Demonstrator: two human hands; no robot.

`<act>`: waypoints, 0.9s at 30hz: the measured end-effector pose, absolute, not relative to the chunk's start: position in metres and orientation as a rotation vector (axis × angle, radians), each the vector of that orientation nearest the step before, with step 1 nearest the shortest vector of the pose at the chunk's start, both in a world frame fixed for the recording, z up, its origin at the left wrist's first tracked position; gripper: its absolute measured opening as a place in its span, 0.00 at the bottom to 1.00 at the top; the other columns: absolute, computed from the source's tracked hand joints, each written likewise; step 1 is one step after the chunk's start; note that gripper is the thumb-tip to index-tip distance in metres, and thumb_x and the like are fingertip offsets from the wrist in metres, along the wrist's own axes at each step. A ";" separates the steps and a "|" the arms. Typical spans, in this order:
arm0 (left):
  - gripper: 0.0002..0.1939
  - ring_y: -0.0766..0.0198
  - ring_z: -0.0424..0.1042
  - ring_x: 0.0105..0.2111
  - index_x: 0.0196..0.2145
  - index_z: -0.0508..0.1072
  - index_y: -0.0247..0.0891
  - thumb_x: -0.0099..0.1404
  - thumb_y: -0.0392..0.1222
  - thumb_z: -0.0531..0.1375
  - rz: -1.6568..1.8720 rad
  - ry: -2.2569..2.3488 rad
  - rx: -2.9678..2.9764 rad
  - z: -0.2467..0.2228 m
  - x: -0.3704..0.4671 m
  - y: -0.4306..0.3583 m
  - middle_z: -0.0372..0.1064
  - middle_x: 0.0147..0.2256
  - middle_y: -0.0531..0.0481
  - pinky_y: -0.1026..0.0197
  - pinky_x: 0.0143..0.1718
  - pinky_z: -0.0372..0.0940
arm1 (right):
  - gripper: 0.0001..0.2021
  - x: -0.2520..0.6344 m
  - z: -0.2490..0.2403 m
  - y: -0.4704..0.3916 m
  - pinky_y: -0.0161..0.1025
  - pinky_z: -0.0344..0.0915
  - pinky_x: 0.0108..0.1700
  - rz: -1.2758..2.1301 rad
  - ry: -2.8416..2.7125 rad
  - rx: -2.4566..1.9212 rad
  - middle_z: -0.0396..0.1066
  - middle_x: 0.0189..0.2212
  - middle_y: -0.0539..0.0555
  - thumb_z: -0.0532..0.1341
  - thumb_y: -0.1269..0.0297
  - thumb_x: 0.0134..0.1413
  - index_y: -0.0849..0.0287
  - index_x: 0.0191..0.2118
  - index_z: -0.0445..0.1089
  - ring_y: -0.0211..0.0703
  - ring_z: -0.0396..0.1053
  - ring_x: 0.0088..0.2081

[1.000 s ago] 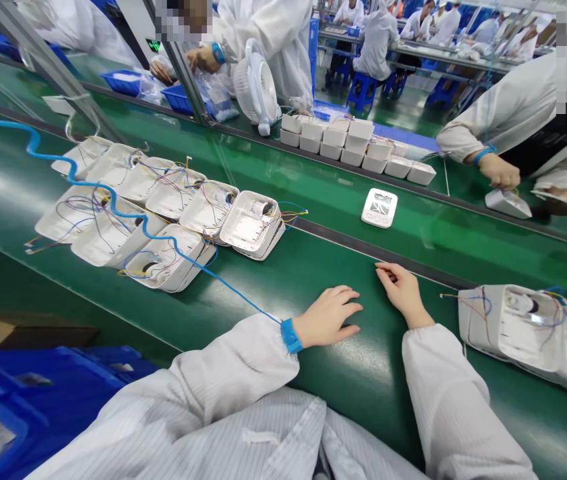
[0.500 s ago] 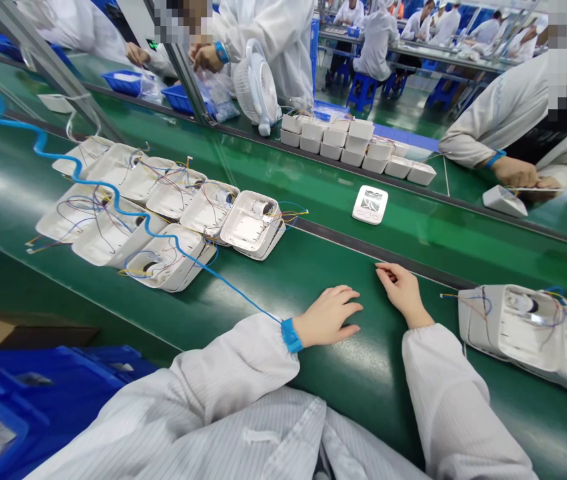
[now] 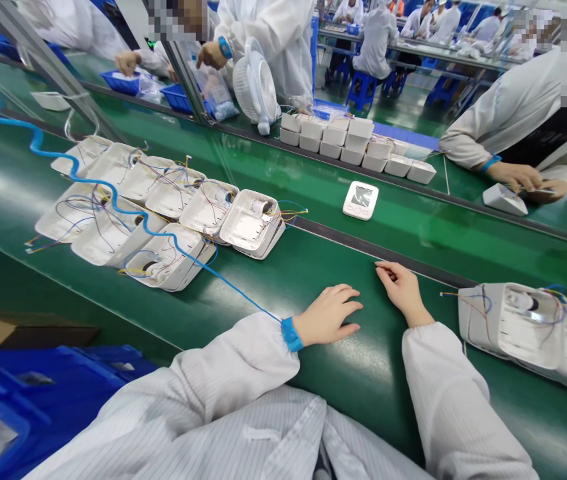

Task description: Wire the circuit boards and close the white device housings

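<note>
My left hand (image 3: 327, 317) rests on the green bench with its fingers spread, empty. A blue wrist strap (image 3: 291, 334) circles that wrist, and its coiled cord runs off to the left. My right hand (image 3: 401, 292) lies by the dark rail (image 3: 343, 243), fingers curled in toward the thumb; I see nothing in them. Beyond the rail, a white device (image 3: 360, 200) with a screen and buttons lies face up on the green belt (image 3: 403, 217), apart from both hands. White housings (image 3: 253, 223) with loose wires stand to the left, and more wired housings (image 3: 528, 327) are at the right.
White housings (image 3: 333, 137) are stacked across the belt near a white fan (image 3: 255, 87). At the far right, a co-worker's hands (image 3: 523, 179) work over another housing (image 3: 504, 199). A metal post (image 3: 48, 73) rises at left. Blue bins (image 3: 53, 393) stand below the bench.
The white device has shifted left and slightly away along the belt, and its screen picture differs. My hands have stayed in place. Co-workers' hands across the belt have moved.
</note>
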State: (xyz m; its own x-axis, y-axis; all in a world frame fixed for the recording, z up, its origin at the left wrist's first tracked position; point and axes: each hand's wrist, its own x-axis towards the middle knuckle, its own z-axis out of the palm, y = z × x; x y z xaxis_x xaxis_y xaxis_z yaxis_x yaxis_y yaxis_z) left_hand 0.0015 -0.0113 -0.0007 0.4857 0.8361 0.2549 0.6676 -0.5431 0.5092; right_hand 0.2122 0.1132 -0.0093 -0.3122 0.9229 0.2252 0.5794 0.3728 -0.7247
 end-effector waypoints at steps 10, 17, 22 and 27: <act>0.21 0.49 0.59 0.60 0.51 0.71 0.37 0.63 0.49 0.63 0.680 1.262 2.387 -0.001 0.002 -0.011 0.64 0.57 0.40 0.46 0.60 0.58 | 0.17 0.212 -0.008 0.113 0.45 0.69 0.38 0.706 -2.008 -1.299 0.77 0.34 0.56 0.57 0.53 0.58 0.57 0.43 0.76 0.45 0.71 0.31; 0.21 0.49 0.59 0.60 0.52 0.71 0.38 0.63 0.49 0.63 0.683 1.261 2.388 -0.002 0.001 -0.011 0.64 0.57 0.41 0.46 0.59 0.59 | 0.17 0.211 -0.007 0.112 0.45 0.69 0.38 0.703 -2.008 -1.299 0.77 0.34 0.56 0.57 0.53 0.58 0.57 0.43 0.76 0.45 0.71 0.31; 0.21 0.50 0.59 0.60 0.52 0.71 0.38 0.63 0.49 0.63 0.679 1.264 2.385 0.000 0.001 -0.011 0.64 0.57 0.41 0.46 0.60 0.58 | 0.16 0.211 -0.007 0.112 0.44 0.69 0.38 0.694 -2.010 -1.301 0.77 0.35 0.56 0.57 0.53 0.58 0.57 0.43 0.76 0.44 0.70 0.31; 0.21 0.49 0.59 0.60 0.52 0.71 0.38 0.63 0.49 0.63 0.665 1.266 2.382 0.000 0.001 -0.011 0.64 0.57 0.41 0.46 0.60 0.58 | 0.16 0.212 -0.009 0.113 0.44 0.69 0.38 0.690 -2.012 -1.302 0.77 0.34 0.56 0.57 0.53 0.58 0.57 0.43 0.77 0.45 0.71 0.31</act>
State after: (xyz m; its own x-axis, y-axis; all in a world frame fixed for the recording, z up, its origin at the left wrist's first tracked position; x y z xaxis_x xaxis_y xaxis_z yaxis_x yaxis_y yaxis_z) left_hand 0.0010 -0.0113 0.0005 0.4876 0.8409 0.2349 0.6707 -0.5330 0.5159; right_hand 0.2123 0.1126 -0.0088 -0.3075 0.9241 0.2270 0.5906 0.3724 -0.7159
